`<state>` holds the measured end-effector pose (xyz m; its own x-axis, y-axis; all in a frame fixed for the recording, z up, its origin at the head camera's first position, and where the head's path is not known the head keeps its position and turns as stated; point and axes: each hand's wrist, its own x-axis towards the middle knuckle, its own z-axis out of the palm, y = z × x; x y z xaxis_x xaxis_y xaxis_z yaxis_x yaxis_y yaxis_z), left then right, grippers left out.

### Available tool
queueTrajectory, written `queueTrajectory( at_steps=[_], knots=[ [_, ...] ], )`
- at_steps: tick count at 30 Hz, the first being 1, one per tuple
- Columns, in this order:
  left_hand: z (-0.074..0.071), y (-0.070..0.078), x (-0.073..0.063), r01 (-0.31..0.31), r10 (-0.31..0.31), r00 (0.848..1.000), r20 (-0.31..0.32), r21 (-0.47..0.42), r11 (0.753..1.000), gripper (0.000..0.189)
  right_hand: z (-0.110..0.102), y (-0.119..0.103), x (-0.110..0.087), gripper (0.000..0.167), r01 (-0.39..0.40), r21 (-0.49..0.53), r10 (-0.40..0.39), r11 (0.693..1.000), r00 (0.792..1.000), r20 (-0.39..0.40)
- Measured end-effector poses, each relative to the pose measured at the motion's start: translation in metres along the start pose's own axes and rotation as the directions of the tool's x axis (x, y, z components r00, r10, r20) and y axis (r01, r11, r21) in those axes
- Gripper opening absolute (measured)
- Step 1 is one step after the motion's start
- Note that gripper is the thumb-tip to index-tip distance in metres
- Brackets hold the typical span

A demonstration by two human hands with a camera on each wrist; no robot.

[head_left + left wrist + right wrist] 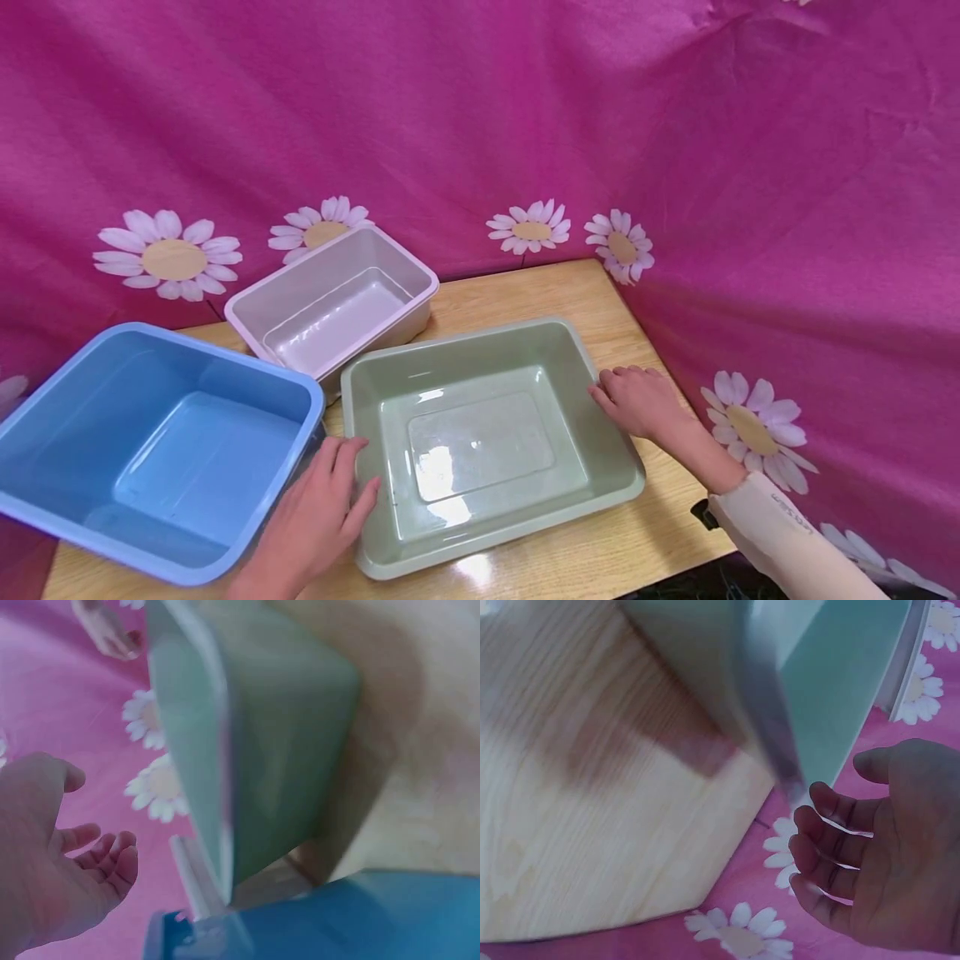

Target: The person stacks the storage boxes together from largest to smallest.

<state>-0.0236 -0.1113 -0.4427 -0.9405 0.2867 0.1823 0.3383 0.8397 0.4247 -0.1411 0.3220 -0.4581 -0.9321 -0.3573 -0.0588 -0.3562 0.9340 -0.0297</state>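
Note:
A pale green rectangular basin (480, 446) rests on the wooden table with nothing inside it. At its left side is my left hand (318, 508), thumb and fingers spread near the rim. In the left wrist view, a gap separates this hand (71, 855) from the green basin (289, 735). My right hand (641, 402) hovers by the opposite rim, its fingers bent loosely. The right wrist view has the right hand (885, 847) with relaxed fingers close to the basin's edge (769, 712); whether a fingertip touches it I cannot tell. Neither palm holds anything.
A deeper blue basin (210, 450) stands at the left, close to my left hand. Behind, a pale pinkish-grey basin (337, 312) sits against the magenta daisy-print cloth (450, 125). The wooden tabletop (562, 287) ends at the cloth on the right.

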Motion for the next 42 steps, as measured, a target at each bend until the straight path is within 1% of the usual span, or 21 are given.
queueTrajectory(
  at_steps=[2, 4, 7, 9, 11, 15, 18, 22, 24, 26, 29, 32, 38, 42],
  knots=[
    [-0.01, -0.001, 0.002, -0.007, 0.007, 1.0, -0.011, 0.005, 1.0, 0.045, -0.002, -0.007, 0.002, 0.029, 0.003, 0.016, -0.003, 1.0, 1.0, -0.003],
    [-0.019, -0.003, 0.003, -0.014, 0.014, 1.0, -0.023, 0.006, 1.0, 0.044, -0.004, -0.014, 0.004, 0.03, 0.02, 0.009, -0.019, 1.0, 1.0, -0.019],
    [-0.03, -0.011, 0.005, -0.053, 0.054, 0.996, -0.075, 0.013, 0.999, 0.042, -0.008, -0.024, 0.006, 0.031, 0.049, 0.002, -0.049, 0.999, 0.999, -0.024],
    [-0.037, -0.018, 0.006, -0.085, 0.087, 0.99, -0.112, 0.022, 0.996, 0.041, -0.011, -0.031, 0.009, 0.031, 0.071, -0.006, -0.071, 0.997, 0.997, -0.031],
    [-0.043, -0.025, 0.008, -0.095, 0.098, 0.987, -0.131, 0.034, 0.995, 0.041, -0.014, -0.037, 0.011, 0.032, 0.087, -0.006, -0.087, 0.996, 0.996, -0.03],
    [-0.058, -0.038, 0.009, -0.032, 0.036, 0.996, -0.08, 0.052, 0.998, 0.043, -0.019, -0.047, 0.018, 0.033, 0.09, -0.003, -0.09, 0.996, 0.996, -0.017],
    [-0.068, -0.047, 0.01, 0.0, 0.003, 0.998, -0.061, 0.058, 0.998, 0.045, -0.023, -0.054, 0.022, 0.034, 0.094, 0.003, -0.094, 0.996, 0.995, -0.021],
    [-0.082, -0.06, 0.01, 0.042, -0.038, 0.997, -0.066, 0.065, 0.997, 0.05, -0.026, -0.065, 0.027, 0.033, 0.108, 0.021, -0.108, 0.994, 0.994, -0.033],
    [-0.09, -0.067, 0.01, 0.08, -0.076, 0.995, -0.06, 0.081, 0.994, 0.052, -0.028, -0.071, 0.029, 0.033, 0.115, 0.028, -0.114, 0.993, 0.993, -0.03],
    [-0.097, -0.075, 0.01, 0.099, -0.092, 0.993, -0.07, 0.096, 0.99, 0.053, -0.03, -0.077, 0.032, 0.034, 0.122, 0.032, -0.121, 0.992, 0.992, -0.024],
    [-0.108, -0.087, 0.011, 0.146, -0.14, 0.989, -0.057, 0.121, 0.982, 0.055, -0.033, -0.086, 0.036, 0.035, 0.143, 0.026, -0.143, 0.989, 0.99, -0.017],
    [-0.116, -0.1, 0.013, 0.17, -0.164, 0.985, -0.056, 0.122, 0.978, 0.055, -0.038, -0.096, 0.04, 0.036, 0.165, 0.024, -0.165, 0.986, 0.986, -0.008],
    [-0.127, -0.124, 0.014, 0.223, -0.218, 0.975, -0.046, 0.136, 0.965, 0.06, -0.045, -0.116, 0.044, 0.037, 0.199, 0.057, -0.2, 0.978, 0.98, 0.015],
    [-0.131, -0.137, 0.014, 0.257, -0.254, 0.966, -0.037, 0.163, 0.953, 0.062, -0.047, -0.127, 0.047, 0.036, 0.181, 0.075, -0.184, 0.981, 0.982, 0.032]
  ],
)
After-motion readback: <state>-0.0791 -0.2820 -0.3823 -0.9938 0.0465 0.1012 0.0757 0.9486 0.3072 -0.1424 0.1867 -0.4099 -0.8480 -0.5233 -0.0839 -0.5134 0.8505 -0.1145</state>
